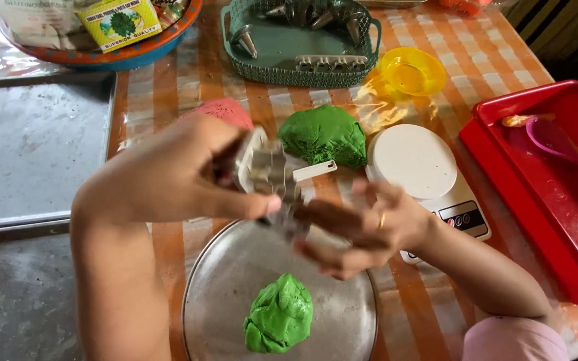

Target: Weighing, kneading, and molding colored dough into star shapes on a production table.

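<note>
Mould (265,168), white plastic with a plunger, sits above the round metal tray (219,281), left hand (168,175) fingers clamped on it; right hand (362,227) fingers curled loosely beneath should steady it squarely.

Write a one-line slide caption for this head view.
Left hand and right hand hold a metal mould over a round tray bearing bright green dough.

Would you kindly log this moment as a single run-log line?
left hand: holds white mould | right hand: fingers at mould's underside | below: bright green dough on metal plate | behind: dark green dough
</note>
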